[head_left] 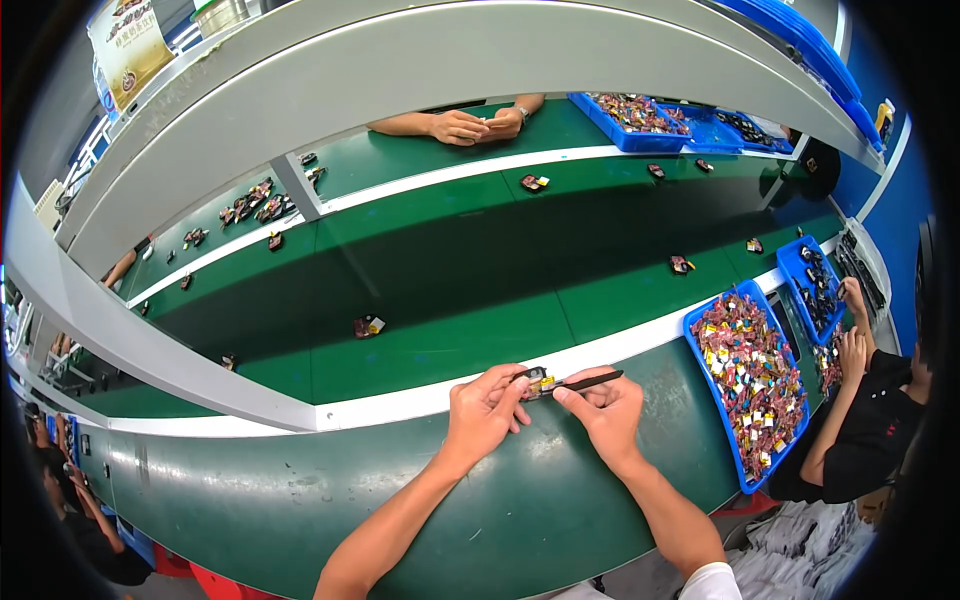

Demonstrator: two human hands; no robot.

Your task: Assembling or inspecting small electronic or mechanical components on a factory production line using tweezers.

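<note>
Head view: my left hand (487,408) pinches a small black and yellow part (537,381) between thumb and fingertips, holding it just above the near edge of the green worktop (480,500) so I can see its top face. My right hand (603,410) is closed around a slim black tool (590,381), gripped like a pen, with its tip touching the part; the two hands meet so each steadies the other. They work right beside the white strip (400,405) that borders the green belt (440,300), which seems a handy place to set a piece down. The belt carries a few like parts, one (368,326) ahead to my left and one (681,265) further right, all well apart, leaving plenty of open room in front. To my right a blue tray (700,335) heaped with small parts sits near my right hand, so that side is tighter. Beyond it a co-worker in black (870,430) sits close. Across the belt, another person's hands (480,125) rest on the far worktop.
</note>
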